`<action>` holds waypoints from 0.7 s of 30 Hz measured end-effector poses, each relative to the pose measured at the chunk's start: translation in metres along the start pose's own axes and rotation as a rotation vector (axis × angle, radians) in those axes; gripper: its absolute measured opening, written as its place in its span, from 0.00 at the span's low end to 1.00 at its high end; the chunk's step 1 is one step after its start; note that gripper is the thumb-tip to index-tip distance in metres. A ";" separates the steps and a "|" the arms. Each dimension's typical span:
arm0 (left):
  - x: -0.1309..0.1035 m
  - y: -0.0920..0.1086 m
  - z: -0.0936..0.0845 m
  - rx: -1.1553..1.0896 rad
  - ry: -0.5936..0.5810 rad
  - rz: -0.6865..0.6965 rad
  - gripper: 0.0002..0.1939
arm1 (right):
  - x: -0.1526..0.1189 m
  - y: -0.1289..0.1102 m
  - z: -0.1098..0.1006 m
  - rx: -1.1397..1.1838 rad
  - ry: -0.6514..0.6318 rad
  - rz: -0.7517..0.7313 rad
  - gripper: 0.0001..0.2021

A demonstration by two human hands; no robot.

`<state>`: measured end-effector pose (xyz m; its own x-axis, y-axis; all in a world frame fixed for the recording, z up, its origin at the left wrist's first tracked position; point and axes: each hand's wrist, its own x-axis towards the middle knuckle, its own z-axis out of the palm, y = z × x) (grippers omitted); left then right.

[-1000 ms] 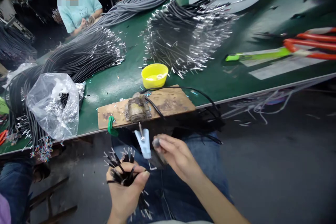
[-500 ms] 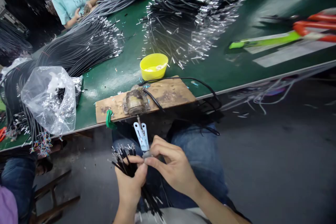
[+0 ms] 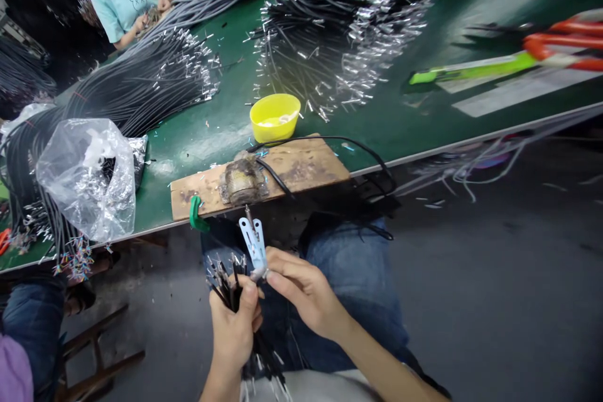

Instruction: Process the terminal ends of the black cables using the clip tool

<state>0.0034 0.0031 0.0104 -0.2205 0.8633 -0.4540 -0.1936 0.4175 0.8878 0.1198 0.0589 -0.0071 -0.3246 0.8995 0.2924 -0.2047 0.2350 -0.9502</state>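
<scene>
My left hand [image 3: 235, 317] is closed around a bundle of black cables [image 3: 228, 282], whose silvery ends stick up above the fingers and hang below the fist. Just right of it, my right hand [image 3: 306, 289] pinches at a small greyish piece [image 3: 258, 274] under a light blue clip [image 3: 255, 242]. That clip hangs on a thin metal shaft from a worn motor-like cylinder [image 3: 243, 181], which is fixed on a wooden board [image 3: 311, 166] at the table edge. What exactly the right fingertips grip is too small to tell.
On the green table [image 3: 217, 132] lie a yellow bowl [image 3: 275, 119], cable bundles [image 3: 141, 81], a plastic bag [image 3: 87, 176] and orange-handled tools [image 3: 560, 44]. A green clamp [image 3: 195, 213] grips the board. Another person [image 3: 132, 3] sits across; a stool [image 3: 97, 352] stands lower left.
My left thumb has moved up and away from the right fingertips, and the cable bundle stands more upright. My right hand has shifted slightly left and up, and the greyish piece shows more.
</scene>
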 end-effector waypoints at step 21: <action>0.004 0.010 0.000 0.018 0.025 0.139 0.17 | 0.015 -0.005 -0.008 0.272 -0.116 0.087 0.15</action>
<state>0.0008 0.0103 0.0174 -0.2678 0.9060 -0.3279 -0.1424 0.2994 0.9434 0.1233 0.0746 0.0014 -0.4522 0.8599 0.2367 -0.4058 0.0380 -0.9132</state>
